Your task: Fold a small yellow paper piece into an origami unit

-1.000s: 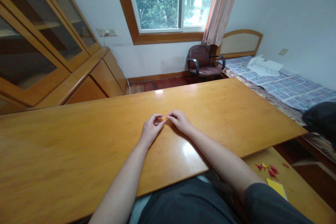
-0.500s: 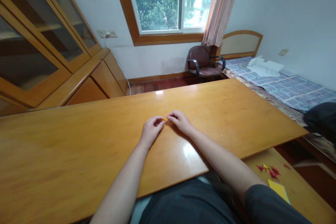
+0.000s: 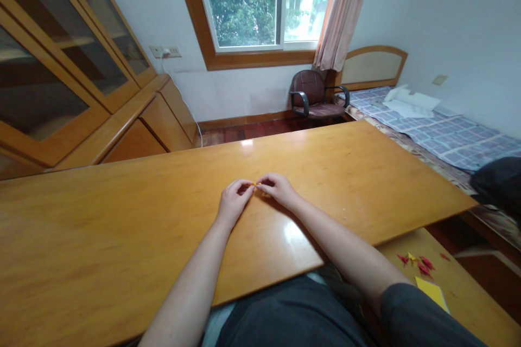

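Between my fingertips, just above the wooden table [image 3: 134, 227], is a small yellow folded paper piece [image 3: 255, 185], mostly covered by my fingers. My left hand [image 3: 234, 199] pinches its left side between thumb and fingers. From the right, my right hand [image 3: 278, 188] is closed in a pinch on the other end. The fingertips of both hands nearly meet. Its exact folded shape is too small to make out.
On a lower surface [image 3: 468, 303] at the right lie several red folded paper pieces [image 3: 424, 267], a yellow one [image 3: 411, 256] and a yellow paper stack [image 3: 432, 294]. Beyond the table are an armchair [image 3: 311, 95], a bed [image 3: 431, 124] and a glass-door cabinet [image 3: 118, 119].
My right hand has shifted slightly left and down, closer to my left fingertips. Less of the yellow paper shows between them. My left hand has barely moved.
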`<state>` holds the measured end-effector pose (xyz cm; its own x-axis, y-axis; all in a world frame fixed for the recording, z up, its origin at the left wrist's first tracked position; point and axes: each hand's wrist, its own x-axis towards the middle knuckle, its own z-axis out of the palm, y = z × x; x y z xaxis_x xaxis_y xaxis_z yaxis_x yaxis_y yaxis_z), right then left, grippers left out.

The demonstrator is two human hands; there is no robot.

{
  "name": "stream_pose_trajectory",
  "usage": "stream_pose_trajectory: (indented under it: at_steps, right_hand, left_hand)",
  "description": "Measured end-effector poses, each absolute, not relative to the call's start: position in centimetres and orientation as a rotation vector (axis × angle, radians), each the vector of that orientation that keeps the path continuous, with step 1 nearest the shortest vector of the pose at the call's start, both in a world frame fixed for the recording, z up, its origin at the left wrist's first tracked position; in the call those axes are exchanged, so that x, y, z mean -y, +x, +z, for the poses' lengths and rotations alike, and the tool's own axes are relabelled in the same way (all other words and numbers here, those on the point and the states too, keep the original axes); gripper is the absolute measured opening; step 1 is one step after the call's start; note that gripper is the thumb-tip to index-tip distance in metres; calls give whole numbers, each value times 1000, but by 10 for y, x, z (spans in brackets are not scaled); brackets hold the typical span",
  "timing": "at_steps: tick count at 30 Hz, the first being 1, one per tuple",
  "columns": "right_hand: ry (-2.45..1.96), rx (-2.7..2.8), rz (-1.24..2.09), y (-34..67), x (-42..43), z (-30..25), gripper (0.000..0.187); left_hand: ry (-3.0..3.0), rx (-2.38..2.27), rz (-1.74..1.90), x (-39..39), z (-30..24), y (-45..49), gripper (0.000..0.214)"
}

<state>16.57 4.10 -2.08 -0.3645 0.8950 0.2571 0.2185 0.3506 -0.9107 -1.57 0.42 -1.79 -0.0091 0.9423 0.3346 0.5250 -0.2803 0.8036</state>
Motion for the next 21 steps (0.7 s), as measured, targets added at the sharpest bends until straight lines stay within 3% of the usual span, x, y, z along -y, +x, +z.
stream_pose_trajectory:
  at_steps: [21]
  right_hand:
    - [-919,1793,936,169,-39,-16,12]
  left_hand:
    - [1518,-1268,1197,-6,-24,-18,33]
